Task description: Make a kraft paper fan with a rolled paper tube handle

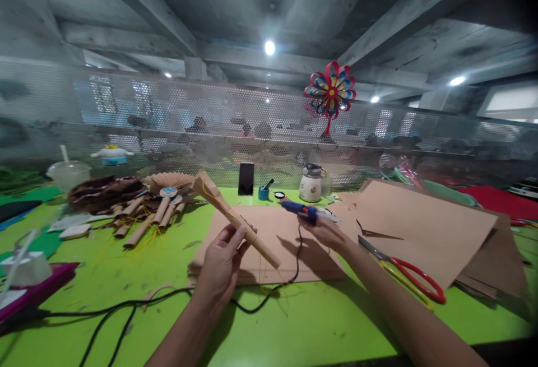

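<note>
My left hand [222,260] is closed round a long rolled brown paper tube [235,218], held slanted above the table with its flared end up and to the left. My right hand [327,231] grips a blue glue gun [299,209], nozzle pointing left, a short way right of the tube. The gun's black cord [168,297] trails down over the green table [294,328]. Both hands hover over a stack of brown paper sheets [286,249].
Red-handled scissors [406,273] lie right of my right arm beside large brown sheets [424,230]. A pile of finished paper rolls [147,213] sits at left. A phone [246,179], small pots, a white jar [311,183] and a mesh screen with a paper flower [330,92] stand behind.
</note>
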### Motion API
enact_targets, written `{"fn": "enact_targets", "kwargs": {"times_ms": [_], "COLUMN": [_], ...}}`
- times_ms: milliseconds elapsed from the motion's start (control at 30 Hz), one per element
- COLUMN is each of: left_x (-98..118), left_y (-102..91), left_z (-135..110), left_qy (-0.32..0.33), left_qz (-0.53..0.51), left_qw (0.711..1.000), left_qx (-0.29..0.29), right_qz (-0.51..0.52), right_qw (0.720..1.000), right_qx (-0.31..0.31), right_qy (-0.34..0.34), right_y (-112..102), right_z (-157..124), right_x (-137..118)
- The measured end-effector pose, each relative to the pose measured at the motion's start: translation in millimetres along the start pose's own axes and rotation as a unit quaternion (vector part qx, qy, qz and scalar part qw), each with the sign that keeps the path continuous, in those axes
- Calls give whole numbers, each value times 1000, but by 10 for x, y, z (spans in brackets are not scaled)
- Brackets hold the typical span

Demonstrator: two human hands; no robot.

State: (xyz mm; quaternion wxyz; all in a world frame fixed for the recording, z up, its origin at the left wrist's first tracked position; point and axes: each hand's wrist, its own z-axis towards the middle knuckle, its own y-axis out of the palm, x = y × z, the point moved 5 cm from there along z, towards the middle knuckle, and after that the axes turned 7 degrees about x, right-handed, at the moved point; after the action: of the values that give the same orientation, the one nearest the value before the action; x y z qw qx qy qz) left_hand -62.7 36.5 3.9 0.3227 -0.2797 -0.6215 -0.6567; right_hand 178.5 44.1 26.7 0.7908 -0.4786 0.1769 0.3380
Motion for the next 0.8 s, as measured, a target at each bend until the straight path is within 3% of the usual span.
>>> {"fn": "enact_targets", "kwargs": {"times_ms": [133, 267, 500, 800], "left_x": [-55, -118, -183, -178], "left_y": [58, 103, 72, 63], "left_z": [-72, -162, -176, -182], "left_qy": [-71, -136, -177, -195], "left_qz": [38, 76, 112, 91], "left_qw": [996, 986, 976, 976], "left_qx": [-30, -67, -60, -39], "right_qz": [219, 287, 191, 111], "right_qw": [974, 954, 976, 990], "right_qx": [-54, -84, -100, -82], "right_qy": [34, 39, 34, 43], "right_y": [-126, -142, -125, -144], "right_z": [-41, -220, -473, -516], "right_x": [-226, -432, -444, -297]}}
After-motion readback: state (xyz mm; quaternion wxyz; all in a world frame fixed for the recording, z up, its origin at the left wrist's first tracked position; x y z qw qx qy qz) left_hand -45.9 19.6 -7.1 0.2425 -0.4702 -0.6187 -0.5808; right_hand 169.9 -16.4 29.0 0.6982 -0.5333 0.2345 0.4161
